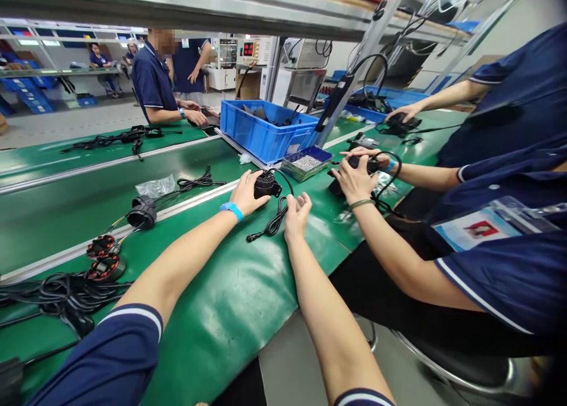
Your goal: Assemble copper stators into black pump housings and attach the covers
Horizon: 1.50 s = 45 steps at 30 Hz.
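The left hand (248,195) is gripping a black part (266,185), the seemingly empty right hand (297,218) hovering half-open right of a cable (275,222)

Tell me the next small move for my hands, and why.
Closing the right hand on the coiled black cable seems sensible: that hand looks open right beside it, while the left hand cups the black ridged housing.
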{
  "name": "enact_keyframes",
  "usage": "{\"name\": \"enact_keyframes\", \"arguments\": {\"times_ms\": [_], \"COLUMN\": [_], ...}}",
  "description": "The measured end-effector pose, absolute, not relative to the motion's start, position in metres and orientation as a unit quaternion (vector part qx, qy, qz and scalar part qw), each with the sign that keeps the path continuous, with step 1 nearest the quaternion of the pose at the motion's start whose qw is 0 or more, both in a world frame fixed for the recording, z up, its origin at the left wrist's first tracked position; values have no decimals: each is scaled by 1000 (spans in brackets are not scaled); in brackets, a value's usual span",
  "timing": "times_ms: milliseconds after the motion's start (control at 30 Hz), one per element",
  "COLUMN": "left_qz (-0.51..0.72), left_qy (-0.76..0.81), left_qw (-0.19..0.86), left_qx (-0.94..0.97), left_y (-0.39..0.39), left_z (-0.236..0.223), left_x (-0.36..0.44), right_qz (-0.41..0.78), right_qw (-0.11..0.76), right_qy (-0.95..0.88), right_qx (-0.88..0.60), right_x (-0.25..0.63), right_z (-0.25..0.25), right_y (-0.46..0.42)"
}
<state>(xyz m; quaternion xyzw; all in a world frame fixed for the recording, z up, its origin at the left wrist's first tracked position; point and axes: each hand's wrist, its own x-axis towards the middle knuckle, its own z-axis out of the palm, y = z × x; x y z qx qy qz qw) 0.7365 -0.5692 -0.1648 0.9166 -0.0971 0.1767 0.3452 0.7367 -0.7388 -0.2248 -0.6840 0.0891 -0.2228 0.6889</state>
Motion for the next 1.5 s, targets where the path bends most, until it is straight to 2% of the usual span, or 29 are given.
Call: {"name": "enact_keyframes", "arguments": {"times_ms": [233, 667, 933, 1067, 1200, 1300, 1400, 1500], "left_qz": [97, 28, 8, 12, -15, -32, 20, 100], "left_qy": [-79, -81, -115, -116, -150, -233, -332, -286], "left_qw": [299, 254, 217, 200, 183, 165, 161, 204], "left_qx": [946, 963, 969, 973, 972, 958, 929, 931], "left_y": [-562, -547, -516, -509, -514, -509, -493, -468], "left_z": [-143, -128, -129, -127, -128, -136, -148, -155], "left_x": [726, 711, 654, 624, 571, 498, 410, 333], "right_qz": [-275, -286, -315, -378, -458, -464, -385, -210], "right_qw": [679, 651, 608, 560, 503, 472, 446, 392], "right_qy": [66, 52, 7, -25, -78, -183, -360, -575], "right_qx": [-677, -702, -729, -737, -729, -726, -724, -686], "right_x": [733, 736, 733, 736, 720, 683, 626, 562], "right_z": [-223, -231, -220, -196, -167, -155, -153, -158], "right_y": [-742, -745, -737, -738, -733, -700, -641, -577]}}
